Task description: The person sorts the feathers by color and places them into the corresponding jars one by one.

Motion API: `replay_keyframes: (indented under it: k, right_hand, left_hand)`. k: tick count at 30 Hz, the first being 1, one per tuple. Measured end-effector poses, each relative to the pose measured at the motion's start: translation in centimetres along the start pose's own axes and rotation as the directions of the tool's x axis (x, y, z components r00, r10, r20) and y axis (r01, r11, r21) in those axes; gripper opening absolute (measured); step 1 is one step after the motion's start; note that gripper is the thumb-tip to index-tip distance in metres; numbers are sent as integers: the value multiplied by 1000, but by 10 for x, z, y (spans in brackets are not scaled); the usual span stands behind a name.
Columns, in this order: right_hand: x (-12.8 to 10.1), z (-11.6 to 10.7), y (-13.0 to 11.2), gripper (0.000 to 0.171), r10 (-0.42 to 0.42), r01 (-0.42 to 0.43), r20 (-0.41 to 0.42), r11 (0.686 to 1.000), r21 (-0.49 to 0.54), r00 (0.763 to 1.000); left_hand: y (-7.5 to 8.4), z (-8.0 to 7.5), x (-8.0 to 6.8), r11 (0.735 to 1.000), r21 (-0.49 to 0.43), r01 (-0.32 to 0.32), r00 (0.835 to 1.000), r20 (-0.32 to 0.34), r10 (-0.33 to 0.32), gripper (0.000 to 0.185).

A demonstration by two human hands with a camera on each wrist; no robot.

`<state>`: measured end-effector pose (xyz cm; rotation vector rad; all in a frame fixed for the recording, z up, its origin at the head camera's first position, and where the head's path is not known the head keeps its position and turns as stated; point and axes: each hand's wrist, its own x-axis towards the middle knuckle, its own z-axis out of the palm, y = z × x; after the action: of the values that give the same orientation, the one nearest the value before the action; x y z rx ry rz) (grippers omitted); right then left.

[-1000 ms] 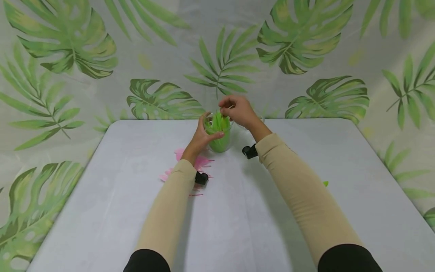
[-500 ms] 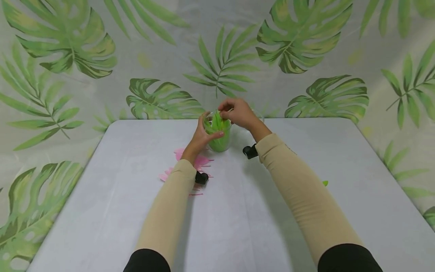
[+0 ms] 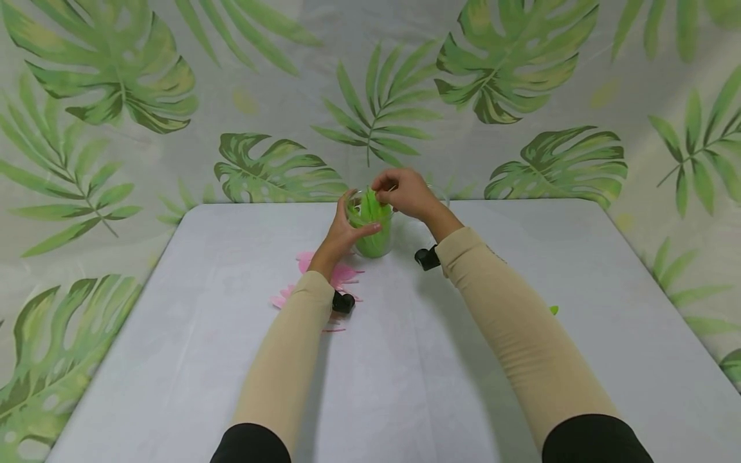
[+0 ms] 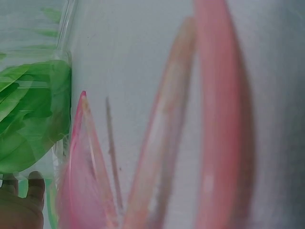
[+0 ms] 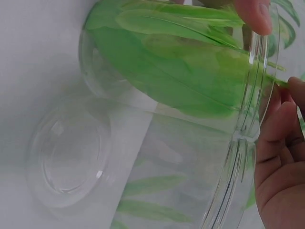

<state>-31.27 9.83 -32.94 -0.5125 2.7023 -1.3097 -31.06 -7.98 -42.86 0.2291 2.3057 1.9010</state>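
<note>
Left arm: beige sleeve, black cuff at the elbow end, stretched forward and slightly inward. Left hand [image 3: 341, 233]: fingers curled, thumb up, gripping. Right arm: same sleeve, reaching forward and inward from the right. Right hand [image 3: 405, 190]: raised above the left, palm down, fingertips [image 5: 255, 14] pinched together. Hands close, nearly touching.

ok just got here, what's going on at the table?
A person is working at a clear jar full of green feathers, standing near the far edge of the white table. The left hand grips the jar's side, while the right hand is at the rim with curled fingers, apparently pinching a feather. Pink feathers lie on the table under the left forearm. The right wrist view shows a second, empty clear jar next to the filled one.
</note>
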Motion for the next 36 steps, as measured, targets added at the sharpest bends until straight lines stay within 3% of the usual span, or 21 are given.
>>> replay_keyframes:
  k: [11, 18, 22, 26, 32, 36]
  right_hand:
    - [-3, -3, 5, 22, 4, -4, 7, 999, -33, 1000]
    - [-21, -22, 8, 20, -85, 83, -11, 988, -131, 996]
    - [-48, -40, 15, 17, -159, 160, 25, 954, -254, 987]
    - [-87, -62, 24, 15, -203, 235, 124, 905, -355, 971]
    - [-151, -82, 66, 21, -161, 280, 269, 823, -495, 950]
    - [-184, -86, 100, 23, -113, 264, 293, 792, -551, 950]
  left_hand:
    - [-2, 1, -2, 1000, -5, -11, 1000, 7, 11, 99]
    - [-2, 1, -1, 1000, -6, -29, 1000, -1, 29, 99]
    - [0, 1, -2, 999, 14, -31, 999, -7, 31, 99]
    - [1, 0, -3, 999, 22, -45, 999, -3, 45, 98]
    - [2, -1, -3, 999, 25, -25, 1000, -1, 25, 98]
    - [2, 1, -2, 999, 26, -29, 999, -13, 29, 97]
